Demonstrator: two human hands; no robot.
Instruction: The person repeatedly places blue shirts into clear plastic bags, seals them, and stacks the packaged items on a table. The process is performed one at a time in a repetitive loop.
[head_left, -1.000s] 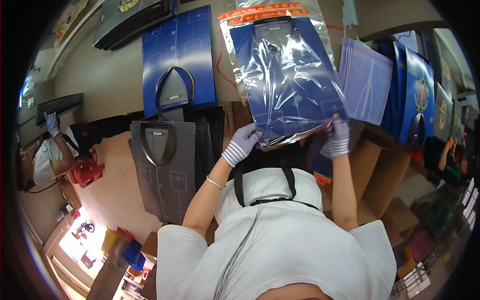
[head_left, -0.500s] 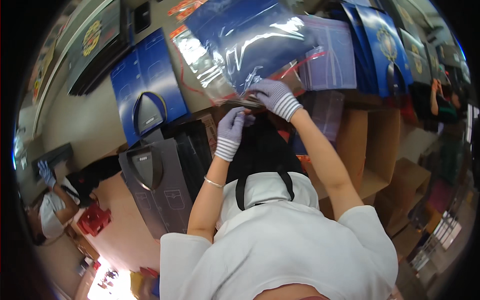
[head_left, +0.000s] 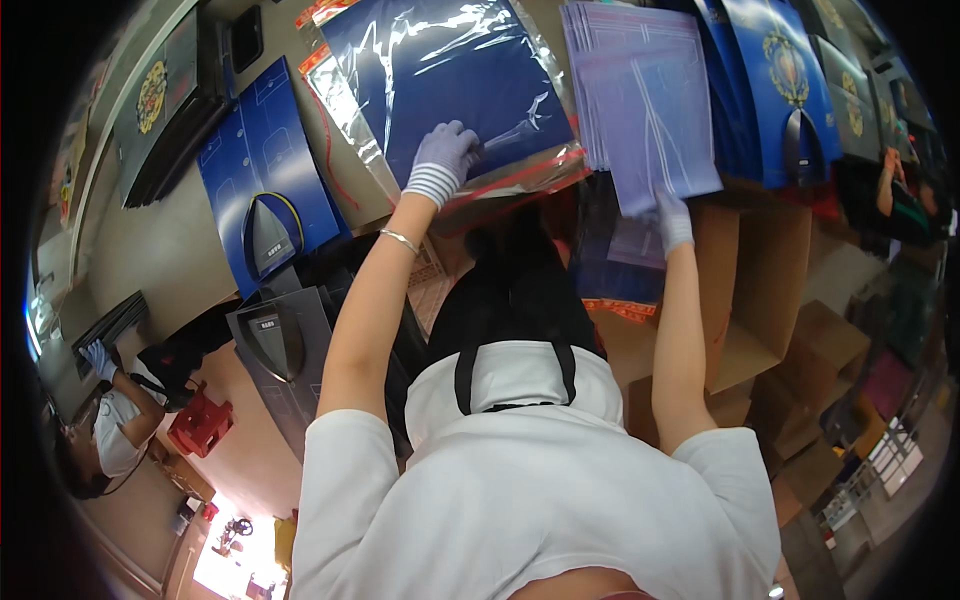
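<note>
My left hand (head_left: 445, 160), in a lilac knit glove with a striped cuff, rests on a flat blue piece (head_left: 440, 90) inside a clear plastic sleeve with a red edge. Its fingers are spread over the glossy film. Further right, my right hand (head_left: 672, 218), gloved alike, pinches the near edge of a pale purple sheet (head_left: 650, 140) with line markings. That sheet slants off a stack of similar sheets (head_left: 592, 60). The fingertips of the right hand are partly hidden by the sheet.
Blue paper bags with handles (head_left: 268, 170) and dark grey ones (head_left: 285, 335) lie left. Upright blue bags (head_left: 785, 80) stand at the far right, above an open cardboard box (head_left: 755, 290). A phone (head_left: 246, 38) lies on the table. Another person's gloved hand (head_left: 98, 358) shows far left.
My hands have parted: the left moved up onto the sleeved blue piece, the right went right to the purple sheets and took one by its edge. The sleeved piece now lies flatter and further left.
</note>
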